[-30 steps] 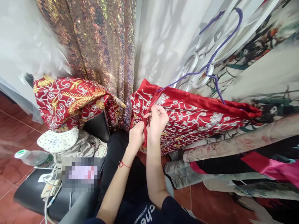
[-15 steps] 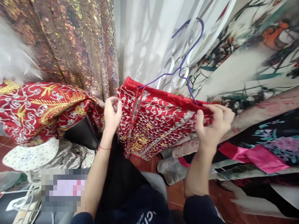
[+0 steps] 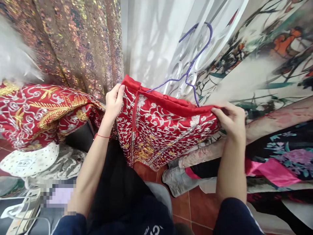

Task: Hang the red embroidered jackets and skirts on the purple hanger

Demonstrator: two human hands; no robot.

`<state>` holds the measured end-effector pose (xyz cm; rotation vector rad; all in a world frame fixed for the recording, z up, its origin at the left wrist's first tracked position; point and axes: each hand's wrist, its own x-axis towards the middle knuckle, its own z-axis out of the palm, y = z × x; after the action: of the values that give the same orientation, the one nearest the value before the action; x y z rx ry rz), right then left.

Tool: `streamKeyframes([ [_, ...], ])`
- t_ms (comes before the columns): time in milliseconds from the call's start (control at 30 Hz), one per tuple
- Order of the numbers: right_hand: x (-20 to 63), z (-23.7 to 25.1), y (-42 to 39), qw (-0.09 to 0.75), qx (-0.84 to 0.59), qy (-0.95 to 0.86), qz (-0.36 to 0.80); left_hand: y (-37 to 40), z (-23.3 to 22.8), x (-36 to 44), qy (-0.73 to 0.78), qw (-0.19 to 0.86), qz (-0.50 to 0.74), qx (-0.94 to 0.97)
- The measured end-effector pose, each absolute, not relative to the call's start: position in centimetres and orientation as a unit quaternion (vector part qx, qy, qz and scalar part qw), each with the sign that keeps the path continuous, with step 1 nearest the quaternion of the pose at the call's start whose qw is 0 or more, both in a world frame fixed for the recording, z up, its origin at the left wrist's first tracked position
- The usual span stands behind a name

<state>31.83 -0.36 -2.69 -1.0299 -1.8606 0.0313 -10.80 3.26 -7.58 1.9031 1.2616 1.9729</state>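
A red skirt (image 3: 166,130) with silver and gold embroidery hangs spread out in front of me on a purple wire hanger (image 3: 193,62). My left hand (image 3: 114,101) grips the left end of its waistband. My right hand (image 3: 231,119) pinches the right end, so the waistband is stretched flat between both hands. A thin red tie (image 3: 134,120) hangs down the skirt's left side. The hanger's hook rises above the waistband, against white and printed fabric.
A second red embroidered garment (image 3: 41,114) lies draped at the left over a black seat. A sequined curtain (image 3: 73,45) hangs behind. Printed fabrics (image 3: 274,78) and pink cloth (image 3: 276,169) crowd the right. White cables and a dotted cloth (image 3: 29,160) lie at lower left on the red tile floor.
My hands left the red tie at the skirt's middle and moved apart to the two ends of the waistband. The skirt has since been lifted slightly and pulled flatter.
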Motion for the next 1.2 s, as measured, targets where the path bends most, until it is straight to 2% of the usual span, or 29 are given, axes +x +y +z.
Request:
streamKeyframes([
  [133,27.0,-3.0,1.4,0.56,-0.43,-0.705,-0.071,2.1,-7.8,-10.9,0.43,0.005,0.683,0.591],
  [267,23.8,-4.9,1.9,0.635,-0.465,-0.562,-0.255,1.5,-9.0,-10.3,0.454,-0.02,0.712,0.535],
  [367,22.5,-7.6,1.7,0.649,-0.469,-0.459,-0.385,1.3,-9.8,-9.6,0.461,0.003,0.723,0.515],
  [433,21.4,-9.4,1.4,0.64,-0.436,-0.48,-0.412,1.2,-10.0,-9.2,0.456,0.015,0.726,0.515],
  [500,19.5,-10.6,0.9,0.597,-0.393,-0.597,-0.364,1.0,-9.9,-9.1,0.448,0.026,0.729,0.517],
  [567,16.7,-11.3,0.1,0.519,-0.359,-0.735,-0.249,0.6,-9.8,-9.1,0.435,0.044,0.731,0.524],
  [633,13.3,-11.5,-0.9,0.478,-0.363,-0.785,-0.157,0.1,-9.7,-9.2,0.423,0.067,0.731,0.532],
  [867,4.7,-11.8,-3.8,0.516,-0.466,-0.719,0.0,-1.4,-10.3,-9.2,0.407,0.116,0.721,0.549],
  [1200,2.7,-11.9,-5.3,0.493,-0.559,-0.663,0.067,-1.9,-11.0,-9.6,0.408,0.131,0.705,0.565],
])
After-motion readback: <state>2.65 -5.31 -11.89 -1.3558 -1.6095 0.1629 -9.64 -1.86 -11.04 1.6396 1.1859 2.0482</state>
